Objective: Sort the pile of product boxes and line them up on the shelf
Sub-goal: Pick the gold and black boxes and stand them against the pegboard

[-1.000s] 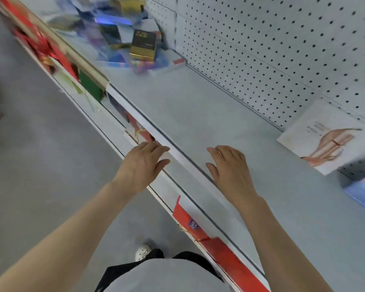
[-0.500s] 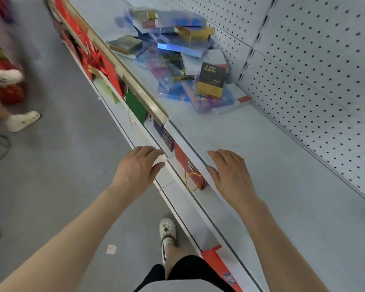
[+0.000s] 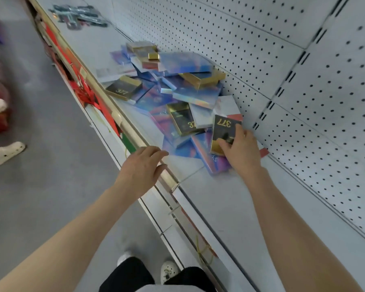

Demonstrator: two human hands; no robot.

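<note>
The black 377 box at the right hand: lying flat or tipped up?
Tipped up: the black 377 box leans against the pile, right hand gripping its lower corner.

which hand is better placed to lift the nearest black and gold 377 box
Right. The right hand grips the black-and-gold 377 box at the near edge of the pile. The left hand hangs open over the front rail, touching no box.

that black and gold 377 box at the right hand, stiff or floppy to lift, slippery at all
Probably stiff: the black and gold 377 box shows flat faces and straight edges under the right hand. Likely light, since it looks slim. Its shiny finish, and the glossy blue box beneath, suggest it could slide if pushed.
</note>
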